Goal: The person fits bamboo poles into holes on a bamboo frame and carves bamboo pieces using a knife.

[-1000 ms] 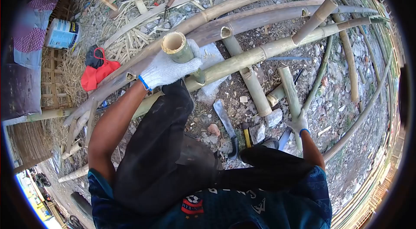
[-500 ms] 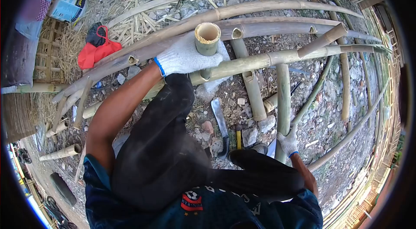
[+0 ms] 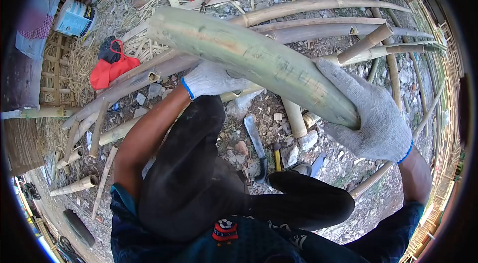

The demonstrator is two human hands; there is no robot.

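My right hand (image 3: 381, 118), in a white knit glove, grips the near end of a thick green bamboo piece (image 3: 249, 56). The piece is lifted close to the camera and slants up to the left. Below it, my gloved left hand (image 3: 216, 80) is curled by a long bamboo pole (image 3: 366, 55), close to my knee. Its fingertips are covered by the lifted piece. The short upright bamboo tube that this hand was around a moment ago is hidden behind the piece.
A machete (image 3: 255, 136) and a yellow-handled hammer (image 3: 277, 156) lie on stony ground by my feet. More bamboo poles (image 3: 318, 6) stretch across the far side. At left are a red bag (image 3: 112, 66) and a paint bucket (image 3: 74, 18).
My right hand has raised the bamboo piece from the lower right, bringing it up across the view. It now covers the upright tube. My left hand has stayed nearly in place.
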